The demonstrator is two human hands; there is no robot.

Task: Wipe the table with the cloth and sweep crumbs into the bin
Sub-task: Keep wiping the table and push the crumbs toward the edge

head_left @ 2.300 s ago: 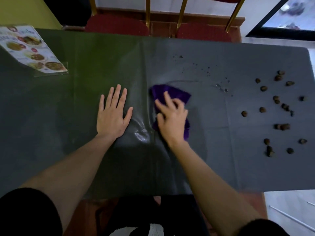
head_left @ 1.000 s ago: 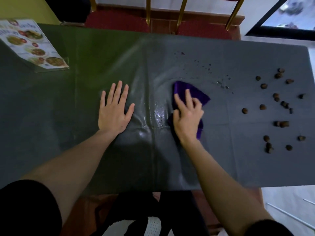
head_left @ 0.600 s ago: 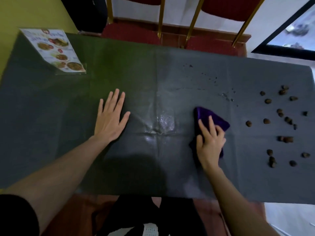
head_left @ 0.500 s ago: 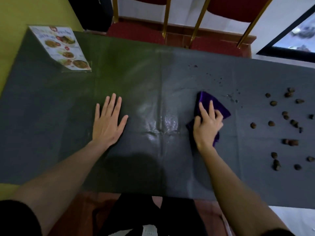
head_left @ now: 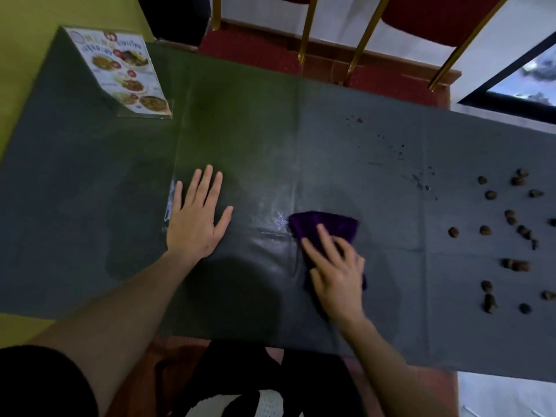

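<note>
**Tabletop inventory: cloth under your right hand, crumbs at the right end**

1. Tabletop (head_left: 301, 130), covered in a dark grey-green creased sheet. A damp, shiny patch shows near the centre crease, just left of the cloth.

2. Purple fabric cloth (head_left: 328, 224), bunched, lying flat on the tabletop a little right of centre. Its far edge fans out beyond your fingertips; the near part is hidden under your palm.

3. Your right hand (head_left: 338, 270), pressed palm-down on the purple cloth, fingers spread and extended across it, not curled around it. The hand looks slightly blurred.

4. Your left hand (head_left: 197, 219), flat on the bare tabletop, fingers apart and pointing away from you, holding nothing. It lies well left of the cloth.

5. Small brown round crumbs (head_left: 511, 236), scattered in a loose group at the right end of the tabletop, well apart from the cloth. Finer dark specks (head_left: 400, 149) lie between the cloth and the far edge.

6. Laminated picture menu card (head_left: 120, 70), at the far left corner of the tabletop.

7. Red-cushioned chairs with gold metal legs (head_left: 355, 46), standing beyond the far edge.
</note>
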